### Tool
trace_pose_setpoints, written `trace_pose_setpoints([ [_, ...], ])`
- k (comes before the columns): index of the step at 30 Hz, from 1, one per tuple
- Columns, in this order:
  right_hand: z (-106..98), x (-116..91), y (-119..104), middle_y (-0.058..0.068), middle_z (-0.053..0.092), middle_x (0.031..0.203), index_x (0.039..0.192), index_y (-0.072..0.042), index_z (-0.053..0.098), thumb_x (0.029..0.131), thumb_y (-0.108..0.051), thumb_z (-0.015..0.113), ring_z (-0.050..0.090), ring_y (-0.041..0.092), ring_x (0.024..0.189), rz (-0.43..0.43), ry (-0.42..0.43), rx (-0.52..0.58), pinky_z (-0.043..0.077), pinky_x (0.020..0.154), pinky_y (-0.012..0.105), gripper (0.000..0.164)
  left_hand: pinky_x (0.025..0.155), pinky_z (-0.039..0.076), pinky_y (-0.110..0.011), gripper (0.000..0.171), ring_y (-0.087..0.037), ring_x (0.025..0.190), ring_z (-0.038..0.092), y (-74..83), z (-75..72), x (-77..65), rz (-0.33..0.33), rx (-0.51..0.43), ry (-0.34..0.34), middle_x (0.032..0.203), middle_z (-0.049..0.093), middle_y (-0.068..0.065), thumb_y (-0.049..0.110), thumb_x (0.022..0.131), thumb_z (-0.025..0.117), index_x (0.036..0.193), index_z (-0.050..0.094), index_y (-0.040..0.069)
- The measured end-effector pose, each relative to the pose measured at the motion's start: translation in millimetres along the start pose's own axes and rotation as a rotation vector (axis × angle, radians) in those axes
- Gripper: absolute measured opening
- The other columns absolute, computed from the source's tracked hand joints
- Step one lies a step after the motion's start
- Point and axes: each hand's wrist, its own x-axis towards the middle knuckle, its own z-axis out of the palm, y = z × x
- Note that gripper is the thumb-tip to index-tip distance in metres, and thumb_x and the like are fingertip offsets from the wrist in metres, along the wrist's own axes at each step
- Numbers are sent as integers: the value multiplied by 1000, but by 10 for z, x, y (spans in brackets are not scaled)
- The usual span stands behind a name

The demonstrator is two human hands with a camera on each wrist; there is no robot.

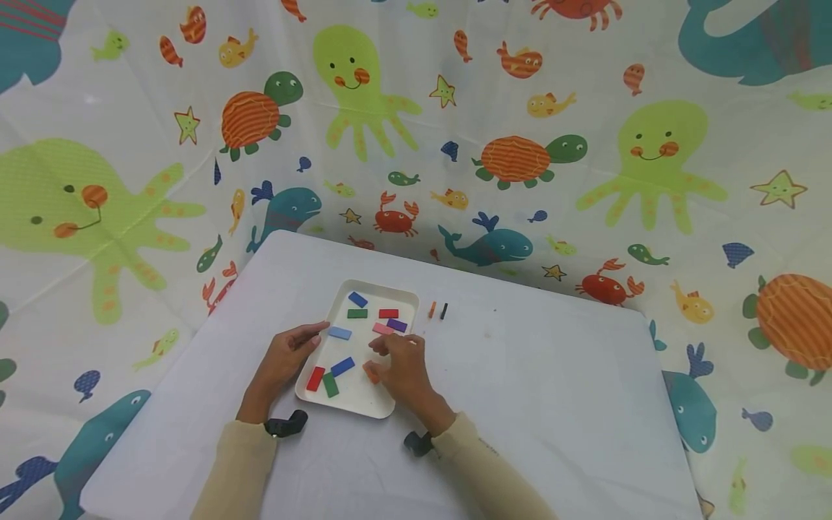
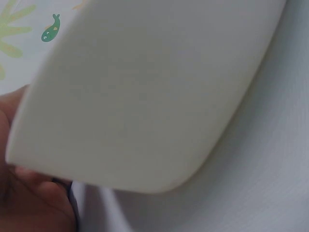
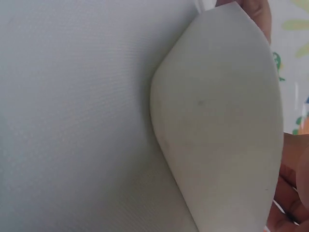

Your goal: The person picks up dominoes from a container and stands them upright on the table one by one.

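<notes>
The left hand [image 1: 282, 362], fingers extended, touches a white rectangular tray [image 1: 357, 397]'s left edge. The right hand [image 1: 407, 370], grip unclear, touches an orange rectangular block [image 1: 370, 373].

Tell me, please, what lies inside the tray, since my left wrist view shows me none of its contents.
Observer: The head view shows coloured blocks lying inside the tray.
Operator: Thank you; would you say whether anything reaches in from the right?
Observer: Yes, the person's right grip is at an orange block in the tray, though I cannot tell whether it pinches it.
Operator: Much appreciated; is there anything lying outside the tray?
Observer: Yes, two narrow pieces, an orange piece and a black piece, are on the table just beyond the tray's right side.
</notes>
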Motion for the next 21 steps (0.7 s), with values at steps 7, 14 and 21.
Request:
trace_pose_setpoints([
  [7, 40, -6, -3, -8, 79, 106, 117, -21, 75, 89, -30, 88, 72, 6, 100, 19, -64, -51, 41, 117, 47, 32, 118, 42, -36, 47, -33, 155, 46, -13, -1, 10, 6, 7, 5, 163, 53, -10, 34, 110, 60, 152, 59, 15],
  [14, 80, -12, 19, -9, 78, 104, 116, -22, 76, 88, -33, 88, 70, 7, 99, -4, -122, -177, 43, 116, 46, 31, 118, 42, -37, 47, -33, 156, 45, -28, -2, 11, -7, -6, 1, 164, 52, -9, 34, 110, 60, 153, 59, 16],
  [21, 107, -14, 31, -9, 78, 100, 113, -21, 77, 88, -27, 89, 68, 9, 97, -28, -144, -191, 42, 114, 44, 28, 117, 43, -38, 47, -33, 155, 46, -37, 1, 13, -2, -12, 1, 164, 52, -9, 34, 110, 61, 153, 59, 16],
])
